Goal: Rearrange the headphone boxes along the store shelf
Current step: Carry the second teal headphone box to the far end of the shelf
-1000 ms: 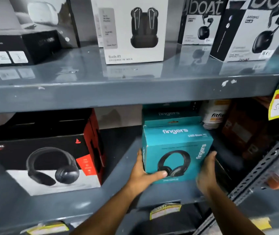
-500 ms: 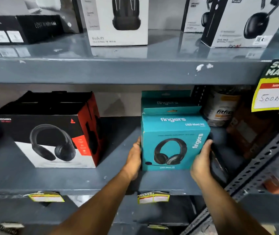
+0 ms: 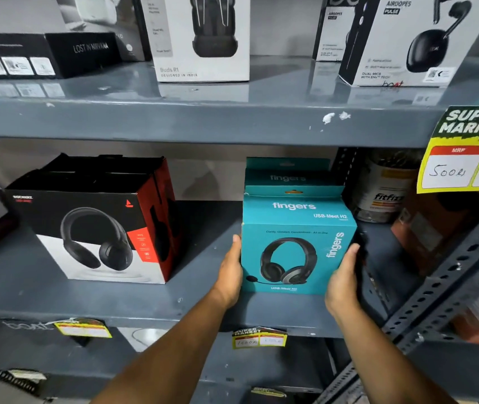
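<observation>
A teal "fingers" headphone box [image 3: 296,246] stands upright near the front of the middle grey shelf [image 3: 115,304]. My left hand [image 3: 229,275] presses flat against its left side and my right hand [image 3: 343,281] against its right side, so both grip it. A second teal fingers box [image 3: 287,173] stands directly behind it. To the left, apart from my hands, sits a black-and-red headphone box [image 3: 95,223] with another like it behind.
The upper shelf carries a white Buds R1 box [image 3: 200,39], black boxes [image 3: 43,53] at left and boat Airdopes boxes [image 3: 407,42] at right. A jar [image 3: 384,193] and brown packs stand right of the teal boxes. A yellow price tag [image 3: 465,153] hangs from the shelf edge; a perforated metal upright [image 3: 448,287] crosses at right.
My left thumb has come off the front of the teal box and now lies along its side. The box stands squarer to me, and the view has shifted downward.
</observation>
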Action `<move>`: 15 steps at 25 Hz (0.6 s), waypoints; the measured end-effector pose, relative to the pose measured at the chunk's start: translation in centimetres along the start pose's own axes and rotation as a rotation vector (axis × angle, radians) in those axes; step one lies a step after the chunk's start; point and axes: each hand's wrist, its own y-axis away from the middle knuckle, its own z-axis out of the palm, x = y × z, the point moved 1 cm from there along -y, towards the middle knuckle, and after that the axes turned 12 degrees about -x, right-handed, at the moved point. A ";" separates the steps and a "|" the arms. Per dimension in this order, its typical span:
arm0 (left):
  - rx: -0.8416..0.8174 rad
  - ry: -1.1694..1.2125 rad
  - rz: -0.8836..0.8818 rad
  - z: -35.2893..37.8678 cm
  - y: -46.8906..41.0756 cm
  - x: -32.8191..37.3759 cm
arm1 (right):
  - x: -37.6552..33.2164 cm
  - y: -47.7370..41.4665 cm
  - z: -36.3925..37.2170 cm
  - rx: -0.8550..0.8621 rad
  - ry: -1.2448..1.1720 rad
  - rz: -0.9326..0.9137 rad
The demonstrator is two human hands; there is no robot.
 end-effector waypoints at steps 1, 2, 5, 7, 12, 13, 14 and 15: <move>-0.004 -0.007 -0.002 -0.1 0.0 0.0 | 0.1 -0.1 -0.1 0.000 0.014 0.002; -0.003 -0.009 0.002 -0.3 0.1 0.1 | 0.0 0.0 -0.1 0.010 0.023 -0.012; 0.104 -0.055 0.066 -1.9 1.8 0.0 | 0.3 1.7 -1.0 0.170 0.122 -0.194; 0.191 -0.164 0.145 -3.3 5.7 -0.3 | 1.3 4.8 -1.0 0.232 0.320 -0.365; 0.497 -0.315 0.324 -12.0 18.6 -2.3 | 6.4 12.8 5.2 -0.529 0.813 -0.709; 0.620 -0.324 0.298 -14.8 19.4 -2.4 | 7.0 12.3 6.8 -0.664 0.831 -0.671; 0.726 -0.298 0.295 -17.2 19.7 -1.9 | 7.5 11.4 8.7 -0.721 0.812 -0.606; 0.807 -0.254 0.313 -19.7 19.7 -1.3 | 7.9 10.4 11.2 -0.714 0.745 -0.540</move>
